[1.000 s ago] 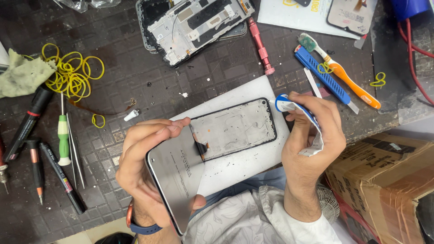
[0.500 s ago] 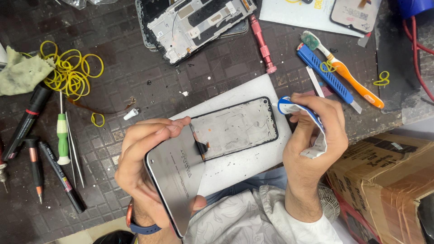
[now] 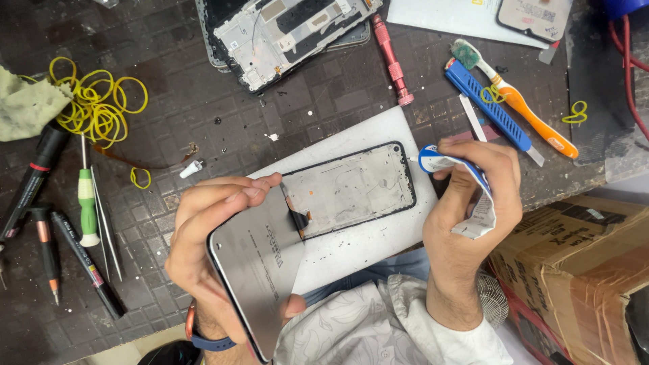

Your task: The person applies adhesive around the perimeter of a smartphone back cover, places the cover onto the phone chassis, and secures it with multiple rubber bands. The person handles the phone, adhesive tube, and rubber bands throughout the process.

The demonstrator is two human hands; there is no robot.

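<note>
- Gripping the grey phone screen panel [image 3: 260,270] in my left hand [image 3: 209,263], I had my fingers curled over its top edge and my thumb under its lower edge, tilting it up off the white sheet [image 3: 365,236].
- My right hand [image 3: 470,216] was closed around a crumpled blue-and-white glue tube [image 3: 460,186], its nozzle just beside the upper right corner of the black phone frame [image 3: 351,189].
- That frame lay flat on the sheet, joined to the panel by a short flex cable [image 3: 299,217].

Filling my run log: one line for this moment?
left hand: holds screen panel | right hand: holds glue tube | phone frame: on white sheet
</note>
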